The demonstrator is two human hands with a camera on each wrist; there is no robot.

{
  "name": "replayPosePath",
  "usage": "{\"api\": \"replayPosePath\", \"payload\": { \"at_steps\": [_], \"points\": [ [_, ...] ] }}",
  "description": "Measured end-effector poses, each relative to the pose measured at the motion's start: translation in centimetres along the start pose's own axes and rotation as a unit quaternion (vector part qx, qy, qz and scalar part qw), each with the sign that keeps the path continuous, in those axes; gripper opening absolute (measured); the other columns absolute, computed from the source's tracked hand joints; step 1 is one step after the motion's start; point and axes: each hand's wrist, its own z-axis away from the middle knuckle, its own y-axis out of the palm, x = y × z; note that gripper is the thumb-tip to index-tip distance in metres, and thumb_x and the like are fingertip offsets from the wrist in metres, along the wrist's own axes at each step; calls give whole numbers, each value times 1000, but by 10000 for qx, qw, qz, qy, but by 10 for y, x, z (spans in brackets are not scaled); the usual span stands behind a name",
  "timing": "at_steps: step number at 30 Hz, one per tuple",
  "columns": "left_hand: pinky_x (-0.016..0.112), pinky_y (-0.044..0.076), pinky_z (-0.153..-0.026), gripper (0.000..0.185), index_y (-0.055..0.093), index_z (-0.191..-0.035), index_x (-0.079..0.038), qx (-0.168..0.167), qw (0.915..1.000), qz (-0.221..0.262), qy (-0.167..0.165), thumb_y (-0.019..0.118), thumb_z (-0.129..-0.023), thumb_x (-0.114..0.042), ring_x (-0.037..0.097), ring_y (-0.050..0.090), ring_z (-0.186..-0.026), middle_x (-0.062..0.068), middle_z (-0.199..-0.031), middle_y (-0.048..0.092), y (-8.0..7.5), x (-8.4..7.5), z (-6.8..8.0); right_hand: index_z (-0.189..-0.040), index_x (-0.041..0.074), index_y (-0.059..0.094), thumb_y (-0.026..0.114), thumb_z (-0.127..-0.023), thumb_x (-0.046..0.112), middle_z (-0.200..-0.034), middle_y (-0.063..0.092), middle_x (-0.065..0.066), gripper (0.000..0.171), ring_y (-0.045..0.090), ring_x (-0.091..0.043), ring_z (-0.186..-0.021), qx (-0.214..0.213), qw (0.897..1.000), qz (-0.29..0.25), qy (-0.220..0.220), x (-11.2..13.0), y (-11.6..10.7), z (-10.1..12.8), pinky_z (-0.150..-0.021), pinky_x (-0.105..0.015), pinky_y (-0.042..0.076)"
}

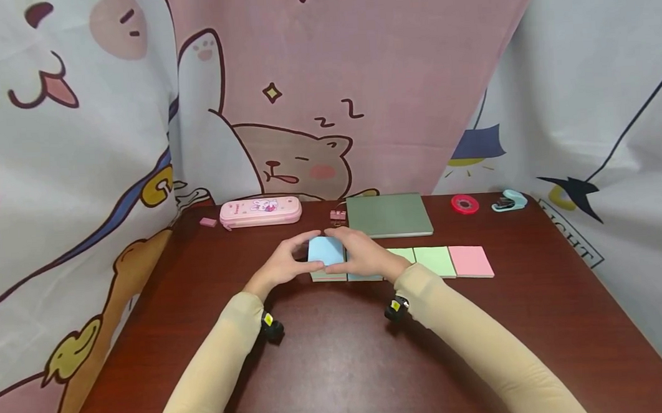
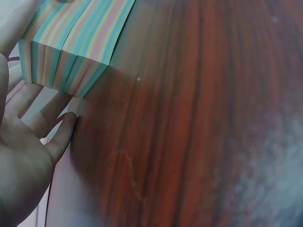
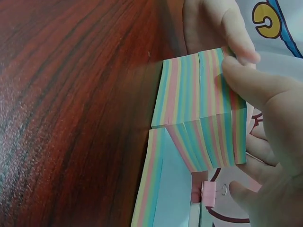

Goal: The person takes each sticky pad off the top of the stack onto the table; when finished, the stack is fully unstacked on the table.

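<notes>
A stack of square sticky note pads (image 1: pixel 326 250) with a blue top stands at the left end of a row on the table. Pink, yellow, green and blue layers stripe its sides in both wrist views. My left hand (image 1: pixel 280 264) holds it from the left, thumb at the front and fingers toward the back. From the other side my right hand (image 1: pixel 366 254) grips the upper pads the same way. Beside the stack lies a lower blue-topped pad (image 3: pixel 170 189), partly under my right hand in the head view. Green pads (image 1: pixel 435 262) and a pink pad (image 1: pixel 471 261) continue the row rightward.
Along the back of the brown table (image 1: pixel 327 356) lie a pink eraser-like block (image 1: pixel 208 222), a pink pencil case (image 1: pixel 261 212), a pink binder clip (image 1: pixel 338 215), a green notebook (image 1: pixel 390 216), a red tape-like ring (image 1: pixel 465 204) and a light-blue stapler (image 1: pixel 509 201). Printed curtains hang behind.
</notes>
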Motion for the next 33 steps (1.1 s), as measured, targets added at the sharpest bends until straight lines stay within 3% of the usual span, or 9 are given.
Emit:
{"api": "replayPosePath", "payload": {
  "at_steps": [7,13,17,25,33],
  "points": [
    [52,46,-115,82,48,-157,-6,39,10000,-7,-59,88,-86,-9,31,60,-133,12,-148,60,-1,2,-2,-152,1,51,88,-86,38,-145,59,-18,83,61,-31,-125,-214,9996,3,202,-5,-11,14,-98,-46,56],
    [55,46,-114,75,55,-151,-2,-34,9998,-20,-183,89,-85,-12,33,60,-133,12,-146,63,1,4,0,-149,6,55,87,-85,40,-141,62,-13,80,63,-26,-115,-656,9968,-273,368,-14,-21,43,-92,-44,57],
    [54,46,-113,76,55,-150,1,-129,9997,40,-183,90,-83,-10,33,60,-133,14,-142,66,3,3,1,-146,6,58,88,-83,41,-140,64,-11,78,63,-26,-118,-833,9952,-379,341,-9,-22,65,-94,-46,57],
    [51,46,-115,75,55,-151,-2,-112,9996,-77,-228,90,-85,-14,30,58,-136,10,-145,64,4,7,4,-142,3,60,87,-84,39,-132,66,-9,74,64,-20,-108,-549,9974,-464,-37,18,-4,97,-86,-40,59],
    [52,47,-113,75,56,-151,-4,-133,9997,-69,-215,90,-86,-17,29,58,-135,7,-144,65,3,8,3,-140,1,60,87,-85,38,-131,65,-7,72,61,-17,-112,6,9998,-120,-186,42,21,99,-90,-35,57]
  ]
}}
